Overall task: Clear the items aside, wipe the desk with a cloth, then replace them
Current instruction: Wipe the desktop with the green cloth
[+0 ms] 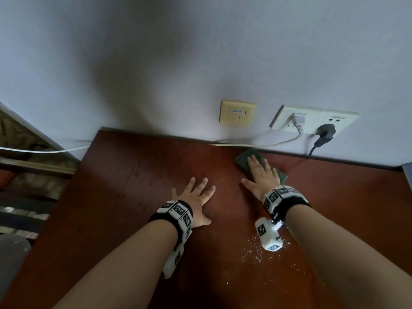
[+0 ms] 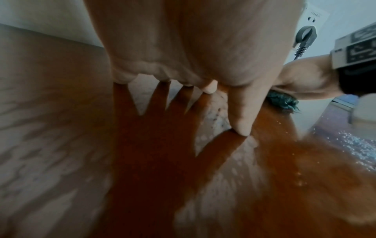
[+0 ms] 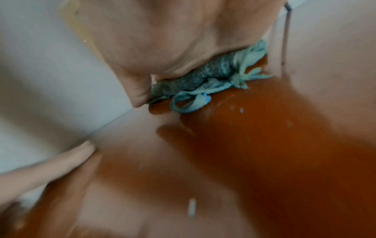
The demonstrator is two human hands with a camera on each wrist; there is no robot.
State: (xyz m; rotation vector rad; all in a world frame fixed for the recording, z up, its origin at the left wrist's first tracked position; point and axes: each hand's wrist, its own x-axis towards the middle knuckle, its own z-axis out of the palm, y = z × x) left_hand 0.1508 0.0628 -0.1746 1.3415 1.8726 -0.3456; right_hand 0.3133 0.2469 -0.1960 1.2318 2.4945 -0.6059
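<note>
A dark green cloth [image 1: 243, 160] lies on the reddish-brown desk [image 1: 133, 197] close to the back wall. My right hand [image 1: 259, 175] presses flat on it with straight fingers; in the right wrist view the cloth [image 3: 203, 80] bunches under the palm, its pale loop sticking out. My left hand [image 1: 196, 197] rests flat on the bare desk to the left of the right hand, fingers spread. In the left wrist view the left hand [image 2: 193, 56] casts its shadow on the glossy wood, and the cloth [image 2: 282, 99] shows at the right.
White specks [image 1: 256, 253] lie scattered on the desk beneath my right wrist. On the wall behind are a yellow plate [image 1: 237, 112] and a white socket panel [image 1: 312, 118] with a white and a black plug [image 1: 325, 131]. A white cable [image 1: 44, 150] runs left past the desk's edge.
</note>
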